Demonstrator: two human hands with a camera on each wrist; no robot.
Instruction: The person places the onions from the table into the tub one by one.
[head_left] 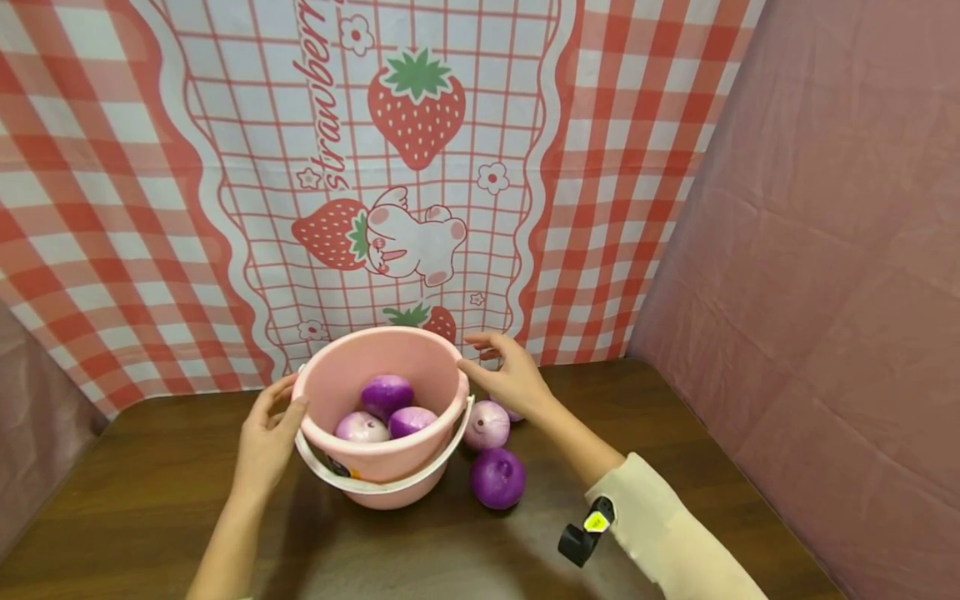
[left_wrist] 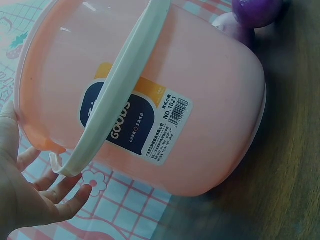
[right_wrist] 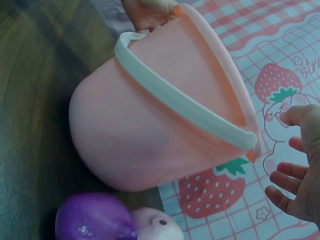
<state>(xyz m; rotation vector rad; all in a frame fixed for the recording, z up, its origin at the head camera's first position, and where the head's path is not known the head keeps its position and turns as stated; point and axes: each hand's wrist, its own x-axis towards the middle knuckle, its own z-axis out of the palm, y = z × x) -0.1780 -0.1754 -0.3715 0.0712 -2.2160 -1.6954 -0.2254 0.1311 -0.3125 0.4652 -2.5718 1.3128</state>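
Head: pink round plastic bucket (head_left: 390,467), 7 o'clock of centre on brown wood table (head_left: 330,567). Hands apart: left hand (head_left: 264,433) at rim's 9 o'clock, right hand (head_left: 513,379) at 2. Steadying needs level, opposed palms, I judge. Purple-white round onions (head_left: 387,396): 3 inside, 3 outside at 4 o'clock, 1 mostly hidden.

Left wrist: 1 white curved plastic handle (left_wrist: 117,95); fingers spread, loose.

Right wrist: fingers relaxed, off rim.

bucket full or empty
Neither, partly filled: the head view shows three onions low inside the bucket, with open space above them.
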